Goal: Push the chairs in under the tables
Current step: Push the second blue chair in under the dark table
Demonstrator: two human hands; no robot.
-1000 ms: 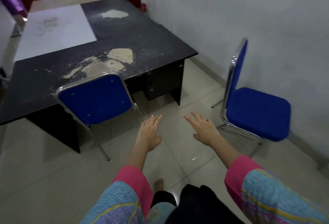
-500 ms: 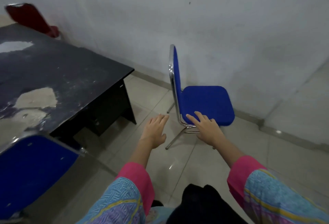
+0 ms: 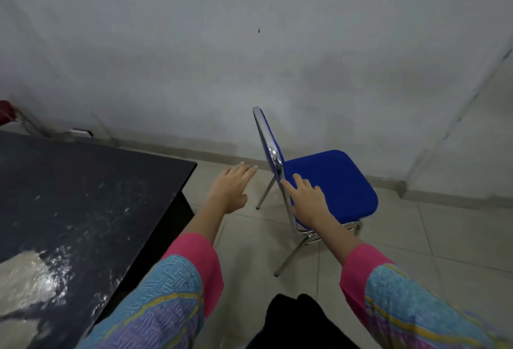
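Note:
A blue padded chair [image 3: 330, 182] with a chrome frame stands near the wall, seat pointing right, its backrest edge-on to me. A black table [image 3: 91, 196] with a scuffed, worn top fills the lower left. My right hand [image 3: 306, 200] hovers with fingers spread in front of the chair's backrest and seat; whether it touches the frame I cannot tell. My left hand [image 3: 231, 186] is open, palm down, over the floor between the table corner and the chair's back, holding nothing.
A grey wall [image 3: 249, 57] runs close behind the chair, with a baseboard along the tiled floor [image 3: 416, 237]. Part of a red chair [image 3: 5, 111] shows at the far left edge. A wall corner rises at the right.
My view has swung right and closer to the blue chair by the wall. The other blue chair at the table has left the frame. Both hands have reached nearer the chair's back.

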